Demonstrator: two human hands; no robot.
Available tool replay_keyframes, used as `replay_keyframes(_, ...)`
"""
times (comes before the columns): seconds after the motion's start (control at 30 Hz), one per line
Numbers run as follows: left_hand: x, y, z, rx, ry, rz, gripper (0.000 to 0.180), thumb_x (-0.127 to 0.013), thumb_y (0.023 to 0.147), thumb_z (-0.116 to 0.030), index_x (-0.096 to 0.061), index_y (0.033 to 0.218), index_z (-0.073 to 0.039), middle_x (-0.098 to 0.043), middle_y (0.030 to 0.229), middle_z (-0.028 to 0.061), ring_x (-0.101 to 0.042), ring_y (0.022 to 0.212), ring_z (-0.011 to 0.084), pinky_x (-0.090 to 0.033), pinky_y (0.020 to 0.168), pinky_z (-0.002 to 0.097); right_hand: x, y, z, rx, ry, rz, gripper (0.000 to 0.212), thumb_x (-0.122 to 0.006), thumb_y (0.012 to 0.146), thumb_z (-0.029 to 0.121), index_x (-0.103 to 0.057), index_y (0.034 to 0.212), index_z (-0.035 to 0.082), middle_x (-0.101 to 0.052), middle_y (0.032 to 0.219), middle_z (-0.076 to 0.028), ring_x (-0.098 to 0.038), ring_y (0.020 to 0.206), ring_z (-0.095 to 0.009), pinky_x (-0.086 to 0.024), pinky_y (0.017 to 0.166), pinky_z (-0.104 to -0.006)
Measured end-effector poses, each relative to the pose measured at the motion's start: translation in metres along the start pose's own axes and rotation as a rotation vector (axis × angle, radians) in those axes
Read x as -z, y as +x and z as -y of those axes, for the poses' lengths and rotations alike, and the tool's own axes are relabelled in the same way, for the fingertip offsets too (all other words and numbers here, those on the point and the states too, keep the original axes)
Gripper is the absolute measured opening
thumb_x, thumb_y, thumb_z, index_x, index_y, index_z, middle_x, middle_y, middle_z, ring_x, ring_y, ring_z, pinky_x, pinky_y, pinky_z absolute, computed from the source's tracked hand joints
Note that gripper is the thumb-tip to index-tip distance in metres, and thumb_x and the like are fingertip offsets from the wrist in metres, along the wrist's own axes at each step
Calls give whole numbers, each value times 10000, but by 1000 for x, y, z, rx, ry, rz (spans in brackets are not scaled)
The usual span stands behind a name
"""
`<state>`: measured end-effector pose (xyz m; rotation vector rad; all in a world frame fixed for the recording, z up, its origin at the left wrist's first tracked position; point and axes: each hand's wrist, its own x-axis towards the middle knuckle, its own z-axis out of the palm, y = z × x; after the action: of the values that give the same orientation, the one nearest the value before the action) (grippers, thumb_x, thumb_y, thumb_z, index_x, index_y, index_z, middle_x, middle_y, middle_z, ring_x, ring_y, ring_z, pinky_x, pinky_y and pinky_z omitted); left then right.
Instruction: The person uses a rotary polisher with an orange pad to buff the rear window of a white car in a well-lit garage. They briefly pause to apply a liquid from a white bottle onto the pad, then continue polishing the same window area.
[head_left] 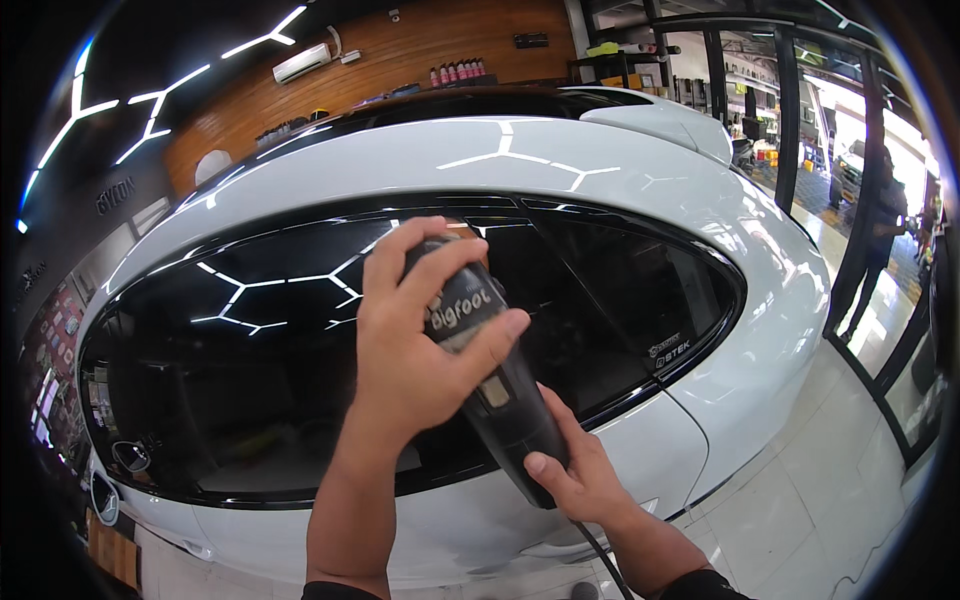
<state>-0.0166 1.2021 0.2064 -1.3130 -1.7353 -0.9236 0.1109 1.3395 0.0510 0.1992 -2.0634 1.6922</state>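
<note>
A black corded polisher (512,415) is held at a slant in front of a white car's dark side window (280,370). My left hand (400,335) grips its upper head, with the fingers over the top and the thumb across the body. Lower down, my right hand (588,470) is wrapped round the rear end of the body. From that end a black cord (605,562) runs down past my right wrist. The polisher's pad is hidden behind its head, so I cannot tell whether it touches the glass or roof edge.
The white car's roof (400,155) curves beyond the window, and its rear quarter (775,290) bends round at right. Glass doors (790,130) stand at far right, with a person (882,230) beyond them. Pink bottles (458,72) line the wooden back wall. Pale tiles (790,490) cover the floor.
</note>
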Motion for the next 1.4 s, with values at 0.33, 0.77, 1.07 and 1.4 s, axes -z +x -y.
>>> replay_keyframes(0.33,-17,10,-9,-6,31,28,503,-827,705,-254,-695,1155,-71,-590,1270,147,-579,1190,324,-465,1019,410,13,-1,8,-6,-23,-38,788,-635,953,445,-298,1562,76,-602,1330,-242,-643,1177,-338,-474,1018,-414)
replay_keyframes(0.77,36,-8,29,20,80,68,474,-702,856,-210,-626,1296,-50,-512,1450,165,-486,1347,325,-340,1143,441,-30,11,17,-9,120,114,851,-539,997,533,-187,1605,52,-583,1310,-311,-619,1172,-436,-462,1025,-440)
replay_keyframes(1.07,118,-10,53,138,-61,-24,458,-809,800,-292,-690,1159,-33,-592,1247,126,-585,1175,270,-448,1018,376,-118,40,55,64,12,11,799,-601,983,448,-248,1586,61,-678,1166,-257,-711,1034,-346,-523,939,-387)
replay_keyframes(1.4,230,-41,125,53,90,-200,440,-820,787,-250,-697,1153,-38,-599,1255,148,-603,1158,299,-453,1028,376,-217,79,86,36,-117,152,827,-601,977,493,-257,1594,62,-675,1094,-261,-699,881,-347,-524,854,-401)
